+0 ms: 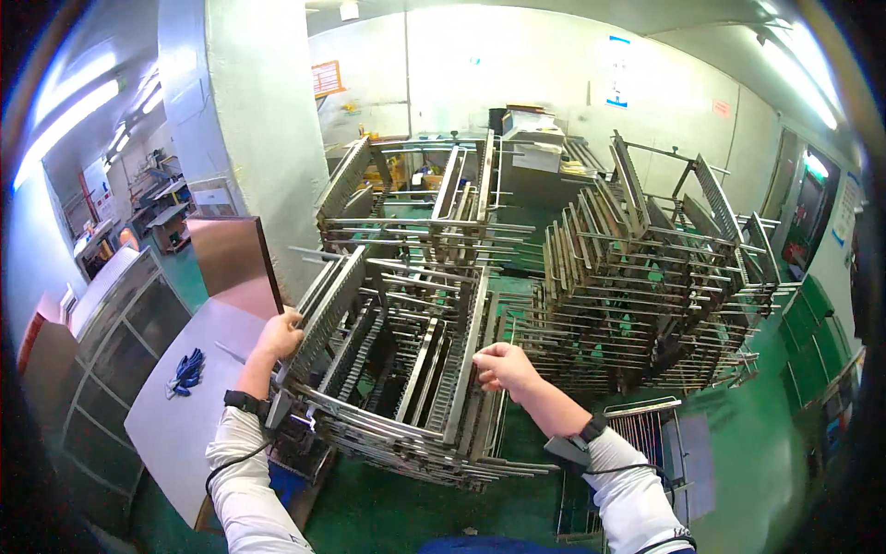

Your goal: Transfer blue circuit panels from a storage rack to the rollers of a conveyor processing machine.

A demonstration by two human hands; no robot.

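I have both bare hands spread at the front slotted metal rack [420, 369], one at each side of its frame. The left hand [280, 338] is at the outer side of the left toothed rail [330, 300], fingers bent; I cannot tell whether they grip the rail or only rest by it. The right hand [510, 369] is beside the right toothed rail [469, 355], with thumb and forefinger drawn close together; whether anything thin lies between them is not clear from this angle.

For good handling, I judge that both hands should stay level and match slot for slot across the two rails. Keep fingertips off the teeth, and keep the wrist cable [242, 454] away from the protruding rods.

Just beyond the left hand, a copper-coloured panel [231, 254] stands upright by the white table [171, 429]; its lower corner comes near the fingers. A blue bundle [187, 372] lies on the tabletop. Behind the front rack is a rear rack [486, 180]; to the right, further racks [646, 268] crowd together above the green floor [406, 517].
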